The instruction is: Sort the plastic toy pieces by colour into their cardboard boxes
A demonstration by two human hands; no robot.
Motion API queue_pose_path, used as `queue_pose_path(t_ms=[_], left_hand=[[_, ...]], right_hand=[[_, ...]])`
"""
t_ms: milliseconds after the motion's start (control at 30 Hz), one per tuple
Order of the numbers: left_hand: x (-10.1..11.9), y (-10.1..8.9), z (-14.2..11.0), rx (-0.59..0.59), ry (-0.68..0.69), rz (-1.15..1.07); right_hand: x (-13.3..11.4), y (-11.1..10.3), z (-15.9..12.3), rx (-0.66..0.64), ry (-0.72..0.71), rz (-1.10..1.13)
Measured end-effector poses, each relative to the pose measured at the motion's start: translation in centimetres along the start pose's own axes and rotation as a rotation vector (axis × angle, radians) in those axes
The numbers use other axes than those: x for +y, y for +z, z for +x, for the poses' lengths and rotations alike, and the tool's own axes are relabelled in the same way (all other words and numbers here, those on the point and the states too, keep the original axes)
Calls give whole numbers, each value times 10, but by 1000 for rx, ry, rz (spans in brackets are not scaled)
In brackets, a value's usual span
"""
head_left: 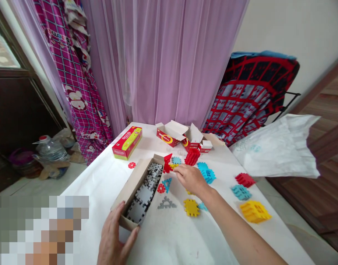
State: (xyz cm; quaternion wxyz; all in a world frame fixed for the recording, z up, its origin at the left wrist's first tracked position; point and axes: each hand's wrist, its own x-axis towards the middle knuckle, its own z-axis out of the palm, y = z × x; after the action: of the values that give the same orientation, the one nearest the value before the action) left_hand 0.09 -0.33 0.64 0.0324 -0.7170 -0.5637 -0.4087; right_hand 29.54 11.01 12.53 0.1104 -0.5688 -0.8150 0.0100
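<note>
White cloth covers a table point(152, 244) set against a purple curtain point(169, 66), where a person bends to a scatter of plastic building pieces. Near the middle, an open carton point(127, 184) lies lengthwise, packed with gray pieces point(144, 194), flat and orderly at the near end, more jumbled toward the far flap. Only that near end is braced, so a sideways push or a bump at the far end could swing the carton around; hard pressure from the thumb could bow its thin cardboard wall, and a tilt could tip the upper gray pieces over the rim. Across the carton's right side, small pieces crowd together, and fingertips closing on one could drag the red piece point(167, 163) beside it. Low over the cloth, the right forearm point(235, 224) passes close to a blue stack point(209, 176) and a yellow cluster point(191, 208), either of which a careless sweep could knock askew. The left hand point(112, 235) has thumb and fingers spread wide, touching the carton's near corner from two sides. The right hand point(192, 180) is curled, its fingertips drawn together at a small yellow piece point(173, 166); whether they pinch it or merely touch it cannot be told.
</note>
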Motion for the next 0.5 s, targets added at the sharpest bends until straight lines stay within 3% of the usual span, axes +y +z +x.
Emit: queue_pose_path(t_ms=[100,233,400,500], left_hand=[[0,1,0,-6,-19,-27],[0,2,1,-19,-44,-58],[0,2,0,-18,-41,-48],[0,1,0,-12,-37,-52]], right_hand=[[-9,13,-13,-165,107,12],[-24,34,-28,-332,30,65],[-35,54,-41,-413,-34,48],[-35,55,-42,-434,-88,37]])
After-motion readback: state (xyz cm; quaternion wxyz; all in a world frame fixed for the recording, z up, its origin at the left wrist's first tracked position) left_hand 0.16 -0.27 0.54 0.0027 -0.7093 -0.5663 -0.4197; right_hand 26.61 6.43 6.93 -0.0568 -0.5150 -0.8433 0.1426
